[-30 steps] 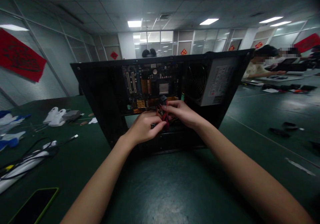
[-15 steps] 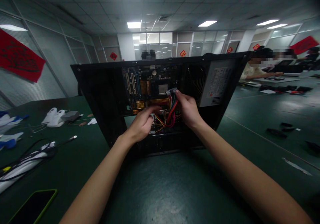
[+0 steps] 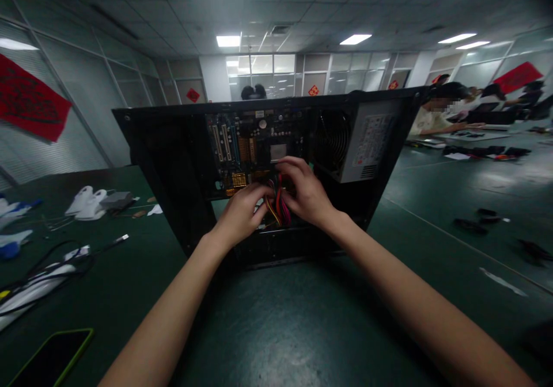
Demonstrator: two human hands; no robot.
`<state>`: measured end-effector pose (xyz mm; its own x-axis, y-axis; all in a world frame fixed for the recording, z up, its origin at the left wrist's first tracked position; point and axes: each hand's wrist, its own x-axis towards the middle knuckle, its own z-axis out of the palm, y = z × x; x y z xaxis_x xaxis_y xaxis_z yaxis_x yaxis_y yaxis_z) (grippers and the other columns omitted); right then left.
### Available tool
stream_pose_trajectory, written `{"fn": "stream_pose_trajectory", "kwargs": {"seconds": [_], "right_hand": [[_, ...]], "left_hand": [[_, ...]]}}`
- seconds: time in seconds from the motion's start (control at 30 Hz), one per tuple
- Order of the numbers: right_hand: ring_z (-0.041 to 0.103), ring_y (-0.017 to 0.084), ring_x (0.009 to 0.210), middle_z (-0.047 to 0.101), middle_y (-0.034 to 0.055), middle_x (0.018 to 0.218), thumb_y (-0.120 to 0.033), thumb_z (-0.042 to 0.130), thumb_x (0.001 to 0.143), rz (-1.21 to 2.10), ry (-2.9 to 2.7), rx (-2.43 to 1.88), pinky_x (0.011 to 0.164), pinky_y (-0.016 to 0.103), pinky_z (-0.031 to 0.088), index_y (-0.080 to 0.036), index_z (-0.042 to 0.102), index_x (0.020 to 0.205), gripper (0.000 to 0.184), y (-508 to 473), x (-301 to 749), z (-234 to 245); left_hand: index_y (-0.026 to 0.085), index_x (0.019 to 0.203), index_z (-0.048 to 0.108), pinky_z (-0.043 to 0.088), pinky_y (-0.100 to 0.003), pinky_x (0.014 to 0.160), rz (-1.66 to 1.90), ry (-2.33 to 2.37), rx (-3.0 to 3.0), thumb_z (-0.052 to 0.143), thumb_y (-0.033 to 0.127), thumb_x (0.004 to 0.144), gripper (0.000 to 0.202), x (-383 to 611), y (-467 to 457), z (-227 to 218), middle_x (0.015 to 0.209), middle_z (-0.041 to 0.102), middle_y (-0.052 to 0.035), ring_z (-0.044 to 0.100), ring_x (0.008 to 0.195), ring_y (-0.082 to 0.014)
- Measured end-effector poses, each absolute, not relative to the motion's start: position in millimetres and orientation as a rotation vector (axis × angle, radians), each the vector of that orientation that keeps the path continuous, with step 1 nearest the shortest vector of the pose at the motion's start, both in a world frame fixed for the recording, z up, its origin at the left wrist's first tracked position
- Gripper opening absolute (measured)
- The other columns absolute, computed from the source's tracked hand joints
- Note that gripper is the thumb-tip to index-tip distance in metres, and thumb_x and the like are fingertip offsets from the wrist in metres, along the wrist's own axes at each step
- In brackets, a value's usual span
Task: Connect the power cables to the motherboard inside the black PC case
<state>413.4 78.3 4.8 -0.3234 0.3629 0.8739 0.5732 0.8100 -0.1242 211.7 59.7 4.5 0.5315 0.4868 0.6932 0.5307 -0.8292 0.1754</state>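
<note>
"How does the computer case (image 3: 268, 104) stand?"
"Open side near, with the left hand (image 3: 239, 213) and the right hand (image 3: 310, 194) inside."
"And the cables (image 3: 279, 205)?"
"Low in its middle, between the hands; the right covers more of them."
"Pointing where?"
"Long axis roughly up and down, upper end leaning slightly left."
"Fingers?"
"Right ones curl around the cables' upper part; left ones bend narrow beside them, grip impossible to tell."

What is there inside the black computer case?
The case holds a motherboard, a power supply and coloured cables. The left hand and right hand cover part of the motherboard's lower area, hiding the cables' upper end.
</note>
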Motion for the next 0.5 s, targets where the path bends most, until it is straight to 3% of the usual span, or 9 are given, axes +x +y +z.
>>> {"fn": "stream_pose_trajectory", "kwargs": {"seconds": [0.1, 0.23, 0.37, 0.5], "right_hand": [[0.054, 0.028, 0.121, 0.061, 0.0129, 0.128, -0.013, 0.056, 0.089, -0.389, -2.153, -0.842, 0.096, 0.038, 0.047, -0.020, 0.063, 0.114, 0.027, 72.7, 415.1, 10.4], [0.063, 0.026, 0.103, 0.069, 0.0129, 0.111, -0.019, 0.054, 0.092, -0.276, -2.298, -1.215, 0.081, 0.032, 0.047, -0.016, 0.065, 0.105, 0.017, 77.9, 419.5, 6.8], [0.068, 0.026, 0.099, 0.072, 0.0146, 0.109, -0.021, 0.053, 0.094, -0.093, -2.409, -1.452, 0.077, 0.029, 0.044, -0.016, 0.068, 0.102, 0.018, 90.8, 427.2, -4.0], [0.069, 0.027, 0.100, 0.072, 0.0161, 0.111, -0.021, 0.053, 0.094, -0.006, -2.376, -1.532, 0.074, 0.028, 0.043, -0.016, 0.067, 0.104, 0.018, 92.0, 428.4, -6.5]], "left_hand": [[0.020, 0.109, 0.062, 0.050, -0.033, 0.087, -1.204, -0.948, -2.680, 0.055, 0.016, 0.093, 0.018, 211.9, 59.8, 3.8, 0.105, 0.070, -0.0063, 0.066, 0.099, -0.0209], [0.021, 0.117, 0.064, 0.050, -0.034, 0.089, -1.164, -1.104, -2.606, 0.054, 0.021, 0.095, 0.024, 210.7, 61.4, 3.4, 0.112, 0.072, -0.0066, 0.067, 0.104, -0.0222], [0.024, 0.112, 0.071, 0.051, -0.035, 0.082, -0.870, -1.236, -2.536, 0.054, 0.027, 0.097, 0.023, 212.9, 58.7, 6.0, 0.109, 0.072, -0.0057, 0.068, 0.099, -0.0243], [0.020, 0.095, 0.073, 0.050, -0.037, 0.076, -0.622, -1.239, -2.389, 0.052, 0.031, 0.097, 0.024, 218.4, 54.2, 7.6, 0.095, 0.068, -0.0091, 0.067, 0.091, -0.0274]]}}
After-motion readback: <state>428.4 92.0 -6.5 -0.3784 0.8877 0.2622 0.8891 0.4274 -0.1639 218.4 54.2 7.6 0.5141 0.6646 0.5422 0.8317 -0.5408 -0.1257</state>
